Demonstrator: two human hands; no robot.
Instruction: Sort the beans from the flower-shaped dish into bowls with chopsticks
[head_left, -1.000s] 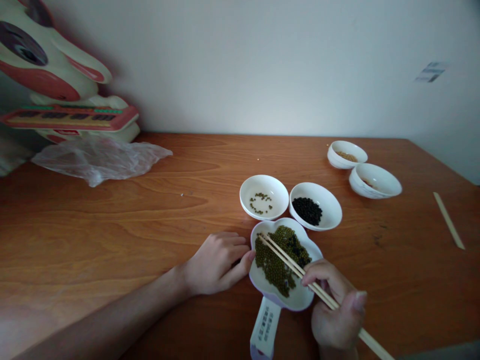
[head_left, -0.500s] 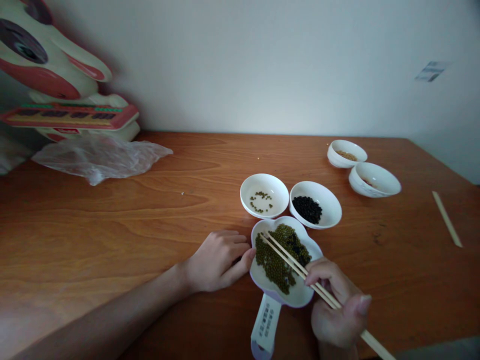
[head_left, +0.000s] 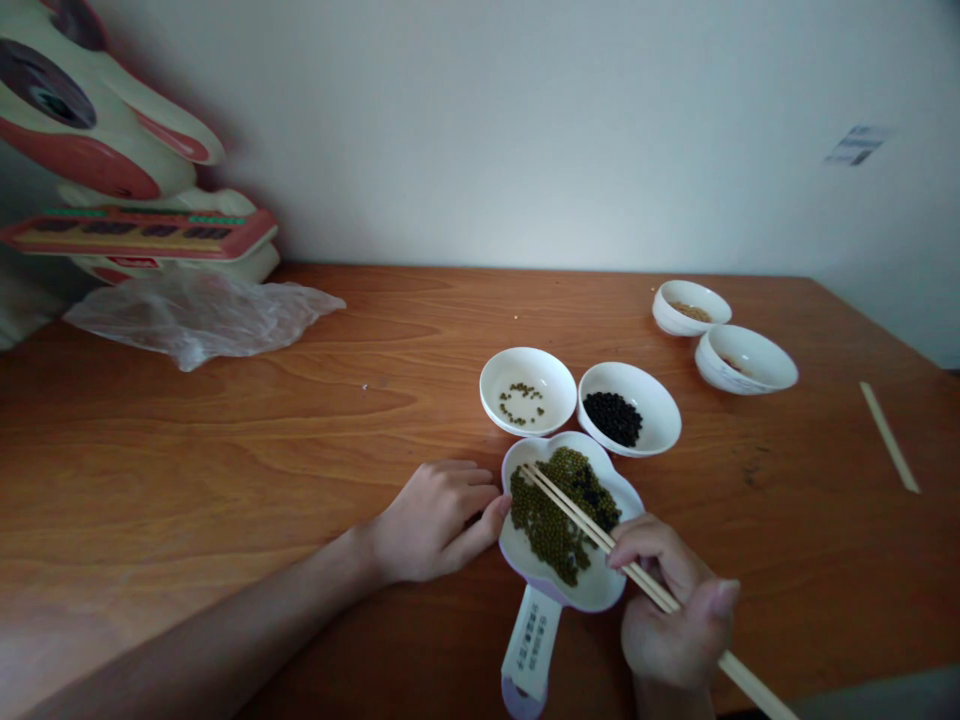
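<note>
Gripping wooden chopsticks [head_left: 651,590] in curled fingers, the right hand [head_left: 667,635] holds their tips closer together than half a second earlier, over the flower-shaped dish [head_left: 601,587] at its front left. Beyond that hand stand a black-bean bowl [head_left: 660,408] and a green-bean bowl [head_left: 555,376]; the left hand [head_left: 435,525], loosely half open, rests its thumb at the dish's rim. Green beans [head_left: 541,532] spread unevenly inside, dark beans [head_left: 592,490] mixed in.

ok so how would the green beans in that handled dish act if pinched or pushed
The green beans look small and rounded, so one could slip from the thin chopsticks. They lie loose, so a push would probably scatter several, though the dish's raised rim may contain them.
</note>
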